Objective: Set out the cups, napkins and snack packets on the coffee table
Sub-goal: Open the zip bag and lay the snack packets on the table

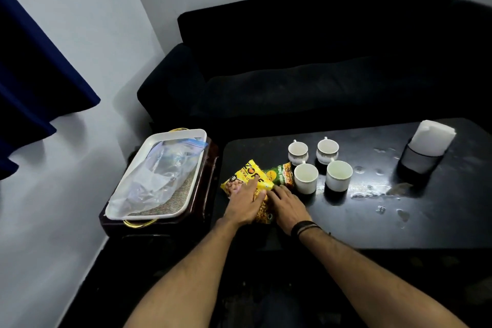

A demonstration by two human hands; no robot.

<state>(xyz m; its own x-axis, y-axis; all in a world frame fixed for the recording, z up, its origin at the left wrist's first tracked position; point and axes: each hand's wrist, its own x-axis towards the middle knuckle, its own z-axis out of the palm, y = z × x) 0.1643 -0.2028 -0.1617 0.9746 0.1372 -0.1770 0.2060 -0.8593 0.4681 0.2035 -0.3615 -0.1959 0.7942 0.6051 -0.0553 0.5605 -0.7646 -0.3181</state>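
On the black coffee table (372,221) several white cups stand in two rows, among them a far left cup (298,152) and a near right cup (339,175). A yellow snack packet (253,174) lies at the table's left end, with a green snack packet (281,174) beside it, close against the near left cup (305,178). My left hand (246,204) lies flat on the yellow packet with fingers spread. My right hand (287,206) rests beside it on the packets' near end. White napkins (432,140) stand in a dark holder (418,162) at the far right.
A white tray (162,210) holding a clear plastic bag (157,176) sits on a dark side table (202,194) left of the coffee table. A black sofa (319,74) runs behind. Wet spots (372,194) mark the tabletop near the cups.
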